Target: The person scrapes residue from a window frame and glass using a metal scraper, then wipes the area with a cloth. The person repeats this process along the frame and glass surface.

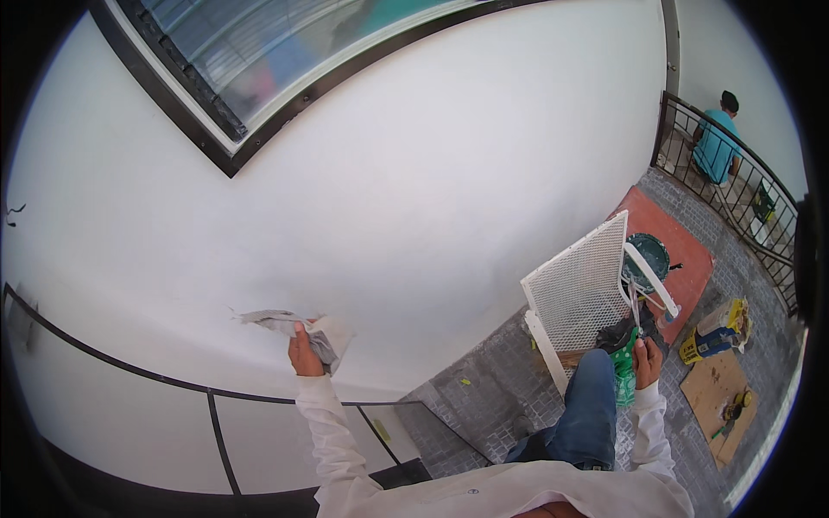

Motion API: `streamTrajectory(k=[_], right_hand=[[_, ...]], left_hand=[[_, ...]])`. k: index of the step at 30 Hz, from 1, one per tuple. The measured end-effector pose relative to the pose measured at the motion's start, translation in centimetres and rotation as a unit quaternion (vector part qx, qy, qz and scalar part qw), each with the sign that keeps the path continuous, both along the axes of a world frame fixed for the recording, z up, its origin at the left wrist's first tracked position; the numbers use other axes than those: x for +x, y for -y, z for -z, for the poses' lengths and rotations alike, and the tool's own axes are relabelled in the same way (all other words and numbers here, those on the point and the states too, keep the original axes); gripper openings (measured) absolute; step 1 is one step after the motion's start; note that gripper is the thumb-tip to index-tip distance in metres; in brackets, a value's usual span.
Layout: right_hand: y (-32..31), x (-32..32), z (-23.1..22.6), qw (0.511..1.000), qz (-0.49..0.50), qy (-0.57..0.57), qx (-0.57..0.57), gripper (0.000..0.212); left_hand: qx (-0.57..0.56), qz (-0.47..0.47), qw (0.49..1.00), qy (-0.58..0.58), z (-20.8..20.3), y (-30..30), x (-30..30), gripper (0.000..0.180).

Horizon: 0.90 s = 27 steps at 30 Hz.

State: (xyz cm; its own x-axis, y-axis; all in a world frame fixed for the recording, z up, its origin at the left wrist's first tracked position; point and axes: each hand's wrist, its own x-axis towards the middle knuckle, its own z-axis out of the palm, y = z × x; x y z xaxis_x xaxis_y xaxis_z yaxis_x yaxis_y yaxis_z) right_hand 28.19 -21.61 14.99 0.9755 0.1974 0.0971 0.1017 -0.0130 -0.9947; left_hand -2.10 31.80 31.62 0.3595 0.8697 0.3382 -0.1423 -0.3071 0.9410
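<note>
My left hand [304,352] reaches up to the white wall [414,216], fingers closed on a crumpled grey-and-pale rag [321,344]. A ragged grey patch [269,317] shows on the wall beside the rag. On the right, my right hand [646,363] is closed around a slim tool [635,304] with a narrow, pale blade pointing away from me; its handle is mostly hidden. Beyond that hand stands a white mesh metal chair [574,281]. A black plastic bag [611,335] and a green patterned cloth [623,373] lie near the right hand.
Next to the chair, a dark green bucket [648,259] stands by a red board [686,259]. A yellow bag [725,326] and cardboard [718,399] with tools lie rightward. Dark railings [216,432] run lower left. A person [715,151] in teal crouches behind another railing [734,181].
</note>
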Motion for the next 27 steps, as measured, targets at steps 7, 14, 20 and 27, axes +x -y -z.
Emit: streamTrajectory(k=[7,14,20,27], right_hand=[[-3.3,0.6,3.0,0.998,-0.059,-0.025,-0.025,0.044],[-4.2,5.4,2.3,0.993,-0.091,-0.061,0.036,0.03],[-6.4,16.2,0.6,0.993,-0.083,-0.03,0.073,0.049],[-9.0,22.8,-19.3,0.979,-0.191,-0.065,0.04,0.054]], left_hand=[[-0.257,0.081,0.963,0.031,8.6,2.8,-2.5,0.056],[0.312,-0.144,0.92,0.188,-23.4,-2.0,1.8,0.061],[0.531,-0.465,0.699,0.115,-42.8,-9.6,12.1,0.045],[0.516,-0.507,0.686,0.077,-53.8,-20.7,12.5,0.037]])
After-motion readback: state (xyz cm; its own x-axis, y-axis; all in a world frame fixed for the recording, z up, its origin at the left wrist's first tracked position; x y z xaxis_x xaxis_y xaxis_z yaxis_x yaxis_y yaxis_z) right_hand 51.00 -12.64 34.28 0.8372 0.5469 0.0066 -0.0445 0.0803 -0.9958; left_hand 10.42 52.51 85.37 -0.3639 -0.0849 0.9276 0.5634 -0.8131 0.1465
